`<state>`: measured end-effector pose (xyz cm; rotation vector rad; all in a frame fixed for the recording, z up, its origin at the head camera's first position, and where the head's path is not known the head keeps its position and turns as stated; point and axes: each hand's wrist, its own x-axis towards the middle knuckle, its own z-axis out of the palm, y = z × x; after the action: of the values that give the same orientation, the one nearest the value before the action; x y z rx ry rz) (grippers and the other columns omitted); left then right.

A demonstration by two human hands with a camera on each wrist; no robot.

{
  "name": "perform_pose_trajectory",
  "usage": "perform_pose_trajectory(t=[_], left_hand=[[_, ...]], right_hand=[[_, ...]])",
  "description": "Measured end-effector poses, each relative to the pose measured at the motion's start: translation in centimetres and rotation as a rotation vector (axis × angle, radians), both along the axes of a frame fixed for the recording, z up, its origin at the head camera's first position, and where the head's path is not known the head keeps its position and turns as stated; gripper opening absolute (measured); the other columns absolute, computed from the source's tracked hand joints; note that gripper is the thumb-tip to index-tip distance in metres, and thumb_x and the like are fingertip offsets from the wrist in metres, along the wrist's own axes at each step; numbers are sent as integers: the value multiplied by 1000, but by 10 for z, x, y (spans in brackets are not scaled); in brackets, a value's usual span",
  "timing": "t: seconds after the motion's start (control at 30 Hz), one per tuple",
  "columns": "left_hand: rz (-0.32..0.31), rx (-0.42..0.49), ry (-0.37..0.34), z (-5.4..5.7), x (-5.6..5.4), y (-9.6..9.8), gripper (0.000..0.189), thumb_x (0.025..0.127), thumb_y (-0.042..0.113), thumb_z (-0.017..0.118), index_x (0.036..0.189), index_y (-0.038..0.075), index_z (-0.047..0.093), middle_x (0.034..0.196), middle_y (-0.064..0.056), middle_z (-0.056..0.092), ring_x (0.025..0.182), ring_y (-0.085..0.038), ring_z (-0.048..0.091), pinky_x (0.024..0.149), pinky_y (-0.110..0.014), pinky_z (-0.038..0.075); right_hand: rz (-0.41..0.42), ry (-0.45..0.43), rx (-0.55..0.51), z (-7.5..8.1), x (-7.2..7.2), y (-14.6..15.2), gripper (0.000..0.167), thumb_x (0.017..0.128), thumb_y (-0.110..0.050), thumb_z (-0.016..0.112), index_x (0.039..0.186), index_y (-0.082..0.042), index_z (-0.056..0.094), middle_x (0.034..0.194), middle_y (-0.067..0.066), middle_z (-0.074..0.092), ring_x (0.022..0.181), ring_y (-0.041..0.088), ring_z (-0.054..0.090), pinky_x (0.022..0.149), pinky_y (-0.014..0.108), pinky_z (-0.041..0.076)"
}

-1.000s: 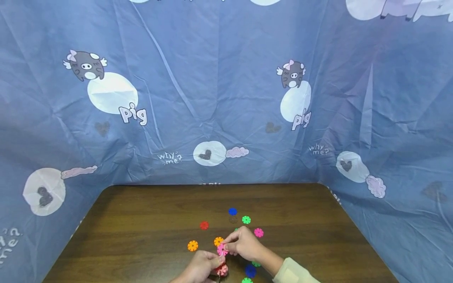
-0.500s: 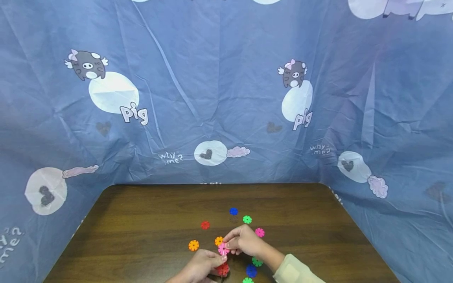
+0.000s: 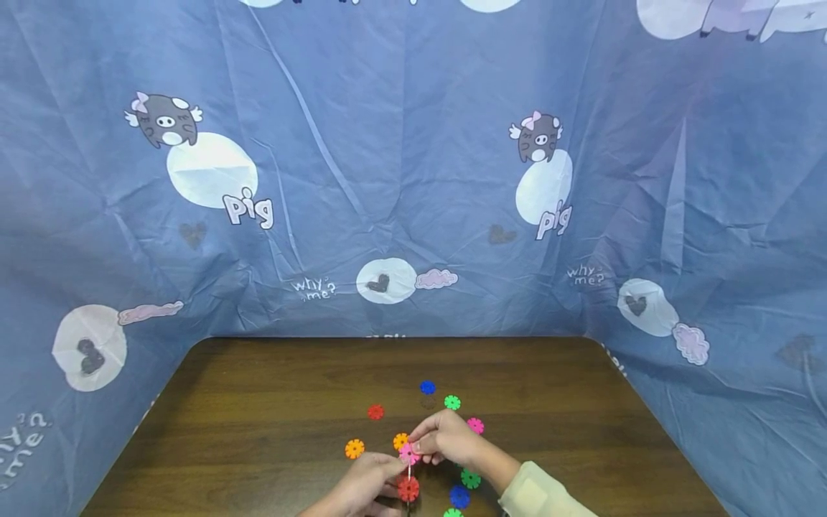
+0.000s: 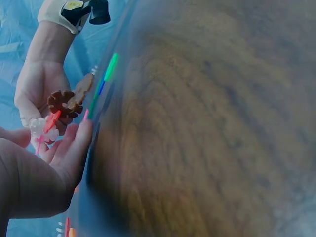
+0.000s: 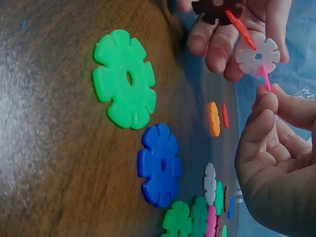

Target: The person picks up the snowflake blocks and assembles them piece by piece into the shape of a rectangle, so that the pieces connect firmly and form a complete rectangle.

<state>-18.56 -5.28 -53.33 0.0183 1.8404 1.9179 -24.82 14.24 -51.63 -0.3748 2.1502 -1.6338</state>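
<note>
Several plastic snowflake discs are joined in a chain between my hands, close over the table's near side. My left hand [image 3: 363, 485] grips the chain, its thumb by the white disc [image 5: 257, 55] and its fingers around the rest. A red disc [image 3: 408, 490] faces up beside these fingers. In the left wrist view, a brown disc [image 4: 60, 104] follows the red one. My right hand [image 3: 449, 439] pinches a pink disc [image 3: 408, 453] between thumb and forefinger. Its edge meets the white disc in the right wrist view.
Loose discs lie on the wooden table [image 3: 271, 402]: orange [image 3: 354, 449] and red [image 3: 375, 412] on the left, blue [image 3: 428, 387] and green [image 3: 452, 402] behind, pink [image 3: 475, 426] and another blue [image 3: 460, 496] on the right. A blue printed cloth [image 3: 400, 179] hangs behind.
The red disc in my left hand has turned from a tilted, shiny side to face the head camera, and my left fingers have drawn slightly left. My right hand keeps pinching the pink disc.
</note>
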Motion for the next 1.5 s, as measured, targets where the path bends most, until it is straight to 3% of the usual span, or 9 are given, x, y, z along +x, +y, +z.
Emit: perform_pose_trajectory(t=[0.23, 0.7, 1.13, 1.27, 1.5], left_hand=[[67, 15, -13, 0, -5, -1, 26, 101, 19, 59, 108, -5, 65, 88, -6, 65, 76, -18, 62, 66, -38, 62], [104, 94, 10, -1, -3, 2, 16, 97, 11, 61, 104, -3, 66, 84, -7, 74, 62, -6, 64, 57, -21, 55], [107, 111, 20, 0, -4, 1, 17, 96, 9, 61, 104, -5, 64, 83, -8, 74, 64, -7, 65, 59, -22, 57], [101, 116, 16, -1, -4, 1, 19, 96, 8, 61, 106, -8, 64, 85, -11, 74, 65, -9, 67, 60, -23, 58], [96, 119, 19, -6, -4, 1, 17, 96, 8, 62, 104, -7, 64, 83, -11, 74, 62, -8, 65, 58, -23, 58]], right_hand=[[10, 1, 2, -1, 0, -1, 12, 86, -1, 72, 96, 5, 74, 70, 4, 69, 56, 8, 58, 48, 17, 47], [11, 13, -9, -7, -1, -6, 11, 84, 1, 73, 93, 5, 74, 68, 5, 69, 54, 7, 58, 47, 17, 46], [-6, 44, 53, -4, -8, -4, 13, 92, -4, 68, 99, 6, 73, 72, 6, 69, 56, 9, 58, 47, 18, 46], [-6, 96, 101, -6, -15, -3, 10, 90, -1, 68, 96, 4, 73, 73, 10, 71, 53, 8, 55, 43, 17, 42], [49, 343, 279, -9, -26, -9, 7, 85, 2, 72, 90, 0, 75, 73, 3, 70, 57, 6, 55, 51, 20, 47]])
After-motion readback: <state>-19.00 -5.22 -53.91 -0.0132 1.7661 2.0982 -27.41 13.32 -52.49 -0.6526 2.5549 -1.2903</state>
